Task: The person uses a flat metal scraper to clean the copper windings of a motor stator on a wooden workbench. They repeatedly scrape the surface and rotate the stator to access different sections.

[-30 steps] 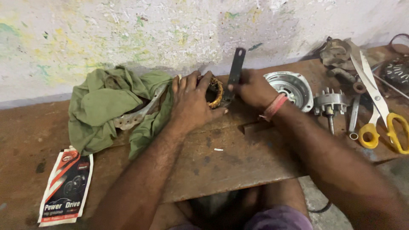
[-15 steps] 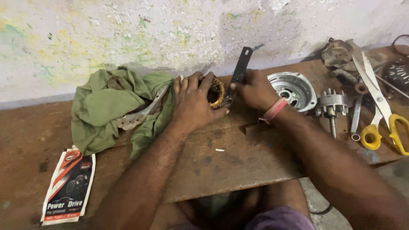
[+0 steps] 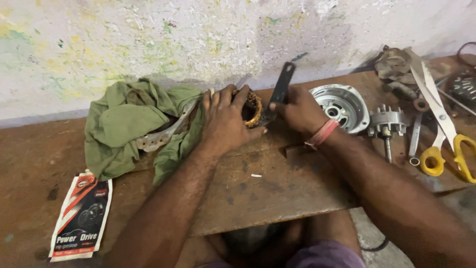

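Left hand (image 3: 225, 119) spread, pressing copper-wound ring coil (image 3: 254, 106) near bench back edge; right hand (image 3: 297, 109) just right, gripping upright flat dark metal bar (image 3: 280, 92).

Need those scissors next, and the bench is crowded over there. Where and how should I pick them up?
Take the yellow-handled scissors by the handle loops, coming from the near bench edge on the right. The loops point toward you and lie free, while the long blades run back toward the wall among the metal parts.
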